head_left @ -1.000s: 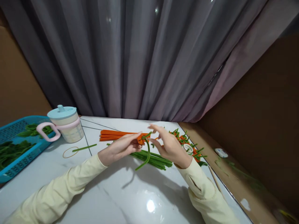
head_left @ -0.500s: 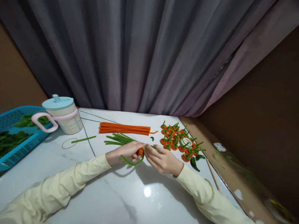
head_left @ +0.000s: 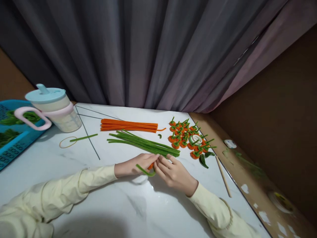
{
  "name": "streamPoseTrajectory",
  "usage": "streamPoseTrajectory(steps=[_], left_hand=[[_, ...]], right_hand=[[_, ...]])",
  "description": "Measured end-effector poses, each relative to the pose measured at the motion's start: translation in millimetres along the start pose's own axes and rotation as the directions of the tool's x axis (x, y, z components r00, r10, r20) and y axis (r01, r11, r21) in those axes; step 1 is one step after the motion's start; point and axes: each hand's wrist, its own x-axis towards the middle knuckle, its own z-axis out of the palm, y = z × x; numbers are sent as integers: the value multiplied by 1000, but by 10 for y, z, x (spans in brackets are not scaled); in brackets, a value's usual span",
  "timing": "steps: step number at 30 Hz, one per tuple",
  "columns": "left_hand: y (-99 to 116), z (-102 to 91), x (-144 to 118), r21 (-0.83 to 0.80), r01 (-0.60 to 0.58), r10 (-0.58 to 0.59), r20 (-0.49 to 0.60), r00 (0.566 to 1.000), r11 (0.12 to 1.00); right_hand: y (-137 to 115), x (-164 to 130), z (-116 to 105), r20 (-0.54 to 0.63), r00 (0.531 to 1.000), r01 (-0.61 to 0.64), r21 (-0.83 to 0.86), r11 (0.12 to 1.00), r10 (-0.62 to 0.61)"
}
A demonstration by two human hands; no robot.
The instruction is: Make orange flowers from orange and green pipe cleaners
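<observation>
My left hand (head_left: 137, 164) is closed around a small orange pipe-cleaner piece (head_left: 150, 166), mostly hidden by the fingers. A green pipe cleaner (head_left: 144, 170) curves out from it, its free end pointing left. My right hand (head_left: 174, 174) meets the left one, fingertips pinched together at the same piece; what exactly they grip is hidden. Just beyond the hands lies a bundle of green pipe cleaners (head_left: 141, 142). Behind that is a bundle of orange pipe cleaners (head_left: 128, 125). To the right sit several small orange pipe-cleaner pumpkins (head_left: 183, 142) with green stems.
A roll of tape (head_left: 195, 139) rests among the pumpkins, with green leaf shapes (head_left: 203, 161) and a thin stick (head_left: 223, 177) nearby. At left stand a lidded cup (head_left: 61, 114) and a blue basket (head_left: 17, 148). A rubber band (head_left: 64, 146) lies by a loose green stem (head_left: 84, 138).
Both hands have drawn slightly nearer to me, uncovering the right part of the green bundle. The orange piece is now more hidden and the curved green end looks shorter. The view has shifted a little.
</observation>
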Motion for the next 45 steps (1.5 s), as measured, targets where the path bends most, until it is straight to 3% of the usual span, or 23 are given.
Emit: streamPoseTrajectory(steps=[4,12,17,25,29,37,45], left_hand=[[-52,46,2,106,-43,43,11,999,993],[-106,57,-13,199,-61,48,70,996,978],[-74,68,-53,172,-48,30,104,994,984],[-30,75,-46,102,-38,21,156,987,994],[-50,85,-38,63,-17,7,159,987,998],[-39,75,-25,26,34,-38,161,986,999],[-59,110,-54,-29,127,-122,131,984,992]], right_hand=[[-118,-44,-46,64,996,-68,26,997,66],[-208,-84,-31,61,987,-150,55,987,146],[-250,-72,6,68,987,-156,117,981,149],[-256,-70,-12,61,964,-265,332,905,260],[-231,-92,-33,112,962,-272,388,880,249],[-266,-100,-23,172,950,-309,391,867,261],[-289,-97,-15,225,917,-398,476,784,329]])
